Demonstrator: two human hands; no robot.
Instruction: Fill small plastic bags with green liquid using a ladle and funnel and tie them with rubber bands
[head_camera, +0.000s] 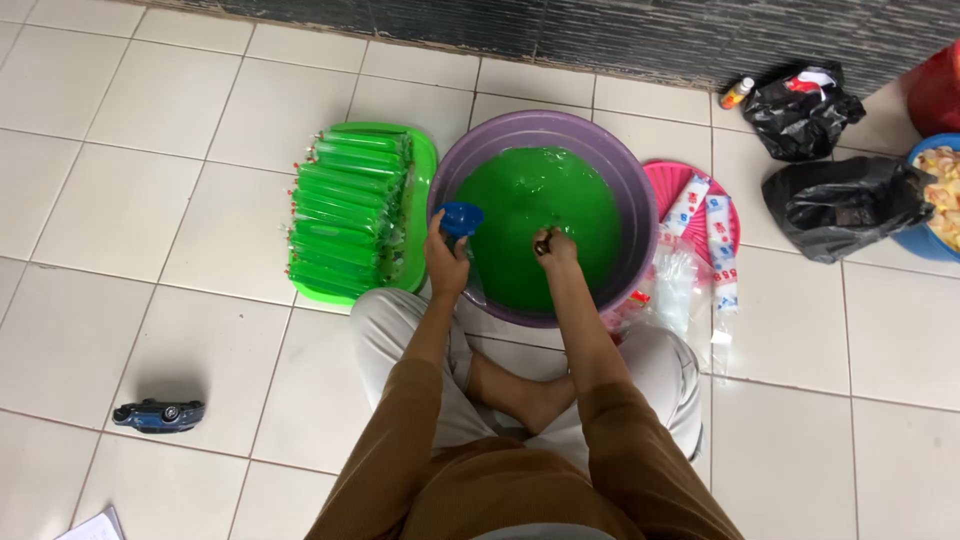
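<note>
A purple basin (628, 175) full of bright green liquid (535, 215) stands on the tiled floor before my crossed legs. My left hand (446, 262) holds a blue funnel (461, 218) at the basin's left rim; a clear bag may hang under it, hard to tell. My right hand (556, 247) is over the green liquid, closed on the handle of a small ladle (542, 241), whose bowl is hidden. Left of the basin, a green tray (425, 180) carries several long filled green plastic tubes (345, 215).
A pink tray (665, 180) with rolls of clear plastic bags (705, 245) lies right of the basin. Two black plastic bags (840, 205), a small bottle (737, 92), a blue bowl (925, 240) and a red container sit far right. A dark toy car (158, 414) lies left.
</note>
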